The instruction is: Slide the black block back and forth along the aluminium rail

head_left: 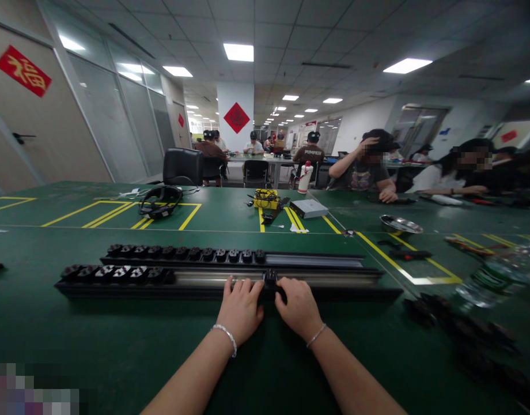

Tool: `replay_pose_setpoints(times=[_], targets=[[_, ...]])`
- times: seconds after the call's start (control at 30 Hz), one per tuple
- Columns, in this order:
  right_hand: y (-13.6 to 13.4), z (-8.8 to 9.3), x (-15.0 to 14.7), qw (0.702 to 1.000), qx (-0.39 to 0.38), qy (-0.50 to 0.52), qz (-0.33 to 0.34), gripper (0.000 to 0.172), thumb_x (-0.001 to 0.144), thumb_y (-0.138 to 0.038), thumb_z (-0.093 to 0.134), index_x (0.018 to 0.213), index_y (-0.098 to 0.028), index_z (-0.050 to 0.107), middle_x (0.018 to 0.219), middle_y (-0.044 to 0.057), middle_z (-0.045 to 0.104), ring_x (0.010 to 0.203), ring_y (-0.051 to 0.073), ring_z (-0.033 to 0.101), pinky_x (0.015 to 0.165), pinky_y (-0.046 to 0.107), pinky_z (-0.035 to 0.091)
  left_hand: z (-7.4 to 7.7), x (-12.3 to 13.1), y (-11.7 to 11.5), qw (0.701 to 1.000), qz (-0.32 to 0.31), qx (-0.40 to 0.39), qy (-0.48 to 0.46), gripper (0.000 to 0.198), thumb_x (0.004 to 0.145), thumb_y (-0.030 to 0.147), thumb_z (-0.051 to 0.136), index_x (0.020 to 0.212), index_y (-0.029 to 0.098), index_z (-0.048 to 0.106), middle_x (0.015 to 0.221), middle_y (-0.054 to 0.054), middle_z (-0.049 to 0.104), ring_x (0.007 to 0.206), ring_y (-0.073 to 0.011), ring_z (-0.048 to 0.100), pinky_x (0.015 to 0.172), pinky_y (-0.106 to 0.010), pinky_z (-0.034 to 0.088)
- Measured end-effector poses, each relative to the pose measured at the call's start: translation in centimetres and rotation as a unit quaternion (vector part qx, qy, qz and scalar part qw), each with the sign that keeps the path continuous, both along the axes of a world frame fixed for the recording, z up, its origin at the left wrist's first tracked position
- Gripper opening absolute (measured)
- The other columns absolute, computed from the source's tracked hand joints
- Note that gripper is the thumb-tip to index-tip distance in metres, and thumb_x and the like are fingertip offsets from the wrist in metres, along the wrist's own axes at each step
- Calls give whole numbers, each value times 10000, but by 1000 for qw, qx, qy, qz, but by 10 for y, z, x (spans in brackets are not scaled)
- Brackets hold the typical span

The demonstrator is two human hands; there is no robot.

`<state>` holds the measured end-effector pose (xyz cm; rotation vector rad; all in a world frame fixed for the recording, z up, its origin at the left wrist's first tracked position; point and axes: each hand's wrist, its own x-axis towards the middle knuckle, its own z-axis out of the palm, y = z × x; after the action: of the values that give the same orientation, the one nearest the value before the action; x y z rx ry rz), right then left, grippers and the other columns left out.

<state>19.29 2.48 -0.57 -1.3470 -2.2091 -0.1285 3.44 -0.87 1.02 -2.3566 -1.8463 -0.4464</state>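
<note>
Two long black rails lie side by side across the green table. The near rail (325,279) carries several black socket modules (113,272) at its left end. The far rail (317,260) holds a longer row of modules (187,252). My left hand (241,308) rests on the near rail's front edge with its fingers curled over it. My right hand (297,305) sits just beside it, fingers bent over a small black module (271,278) on the rail between the two hands. Both wrists wear thin bracelets.
Loose black parts (459,331) lie at the right, near a plastic bottle (492,276). Farther back are a metal bowl (400,224), a grey box (309,208), a yellow item (266,199) and a headset (160,200). Other people sit at the right and at distant tables.
</note>
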Motion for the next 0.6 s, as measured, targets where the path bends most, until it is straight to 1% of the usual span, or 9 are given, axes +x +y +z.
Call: replay_pose_setpoints(times=[0.23, 0.4, 0.6], targets=[[0, 2, 0, 1000, -8, 12, 0, 78, 744, -183, 458, 791, -190, 520, 757, 23, 586, 742, 156, 492, 712, 280, 282, -1, -1, 1, 1000, -9, 4, 1, 422, 733, 302, 501, 1152, 270, 462, 1012, -38, 537, 987, -214, 472, 1029, -479, 132], [-1, 3, -1, 1000, 2, -10, -7, 92, 746, -182, 449, 805, -189, 520, 759, 23, 586, 742, 152, 495, 699, 276, 283, 0, -1, 0, 1000, -2, -1, 5, 433, 723, 298, 516, 1152, 279, 461, 1007, -37, 537, 993, -215, 468, 1032, -476, 124], [0, 2, 0, 1000, 1, 1, 0, 83, 745, -183, 453, 797, -188, 518, 757, 24, 588, 741, 153, 497, 710, 280, 285, -1, -1, 0, 1000, -1, 0, 1, 434, 726, 294, 511, 1157, 280, 461, 1009, -39, 538, 994, -217, 468, 1033, -477, 122]])
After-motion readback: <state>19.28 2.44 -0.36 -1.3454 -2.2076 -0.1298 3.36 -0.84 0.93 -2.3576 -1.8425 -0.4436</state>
